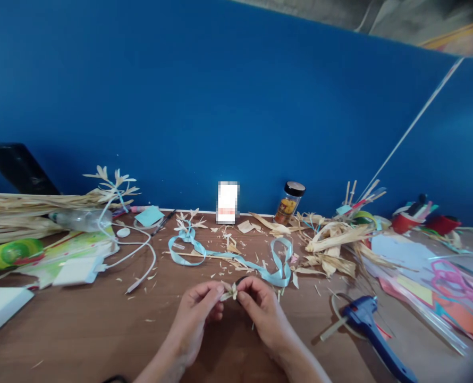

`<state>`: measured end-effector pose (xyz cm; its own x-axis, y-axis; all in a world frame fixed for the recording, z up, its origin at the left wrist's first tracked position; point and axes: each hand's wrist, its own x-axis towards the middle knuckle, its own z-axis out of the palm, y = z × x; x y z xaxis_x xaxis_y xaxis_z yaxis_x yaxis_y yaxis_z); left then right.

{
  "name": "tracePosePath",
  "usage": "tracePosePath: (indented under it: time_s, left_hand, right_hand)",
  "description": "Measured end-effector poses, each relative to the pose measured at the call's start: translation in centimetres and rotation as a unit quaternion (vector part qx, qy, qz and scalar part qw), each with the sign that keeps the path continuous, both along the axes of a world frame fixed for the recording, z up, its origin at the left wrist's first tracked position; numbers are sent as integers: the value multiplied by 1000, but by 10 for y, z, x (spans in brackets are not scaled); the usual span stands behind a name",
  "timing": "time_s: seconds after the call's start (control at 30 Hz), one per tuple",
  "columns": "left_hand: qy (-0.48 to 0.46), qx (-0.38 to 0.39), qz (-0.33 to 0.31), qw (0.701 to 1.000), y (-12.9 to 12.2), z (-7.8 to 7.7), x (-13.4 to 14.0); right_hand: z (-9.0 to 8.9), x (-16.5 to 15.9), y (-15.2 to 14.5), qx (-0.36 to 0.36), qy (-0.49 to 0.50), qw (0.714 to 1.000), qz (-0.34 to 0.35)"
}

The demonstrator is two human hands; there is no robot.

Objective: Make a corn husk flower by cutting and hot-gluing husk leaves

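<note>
Low in the middle of the view, a small pale flower of dried husk strips [233, 291] is held just above the brown tabletop. My left hand [200, 308] pinches it from one side between thumb and forefinger. From the other side, the closed fingers of my right hand [262, 308] meet at the flower's edge. Something dark and curved [241, 280] shows by the right fingertips; its kind is hidden. Beyond the hands lies a loose light blue ribbon [224, 255] in loops, with a finished-looking husk flower [188, 221] behind its left end.
A blue glue gun [366, 314] lies right of my hands. Dried husks [332, 244] are heaped behind it. A black-lidded jar [289, 203] and a lit phone [227, 203] stand by the blue partition [220, 96]. A white cable [151, 255] and white power bank [77, 270] lie left.
</note>
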<state>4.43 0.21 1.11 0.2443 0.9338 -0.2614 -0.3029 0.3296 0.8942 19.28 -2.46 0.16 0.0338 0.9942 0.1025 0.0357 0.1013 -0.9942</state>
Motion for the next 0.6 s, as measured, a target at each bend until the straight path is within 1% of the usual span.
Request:
tracePosePath:
  time_s: [0.17,0.23,0.4,0.5,0.6]
  left_hand:
    - [5,2,-8,1000,0,-1,1]
    - [24,22,-5,999,1,-2,1]
    - [116,115,9,986,3,-4,3]
    - [152,124,11,981,1,-5,5]
    - [147,120,6,982,-1,-4,8]
  right_hand:
    - [-2,0,0,-6,21,1000,14]
    - [-1,0,1,-12,39,999,15]
    - [-1,-5,1,-41,141,989,13]
    - [0,-8,0,-64,199,977,30]
    - [0,-10,0,-80,233,968,40]
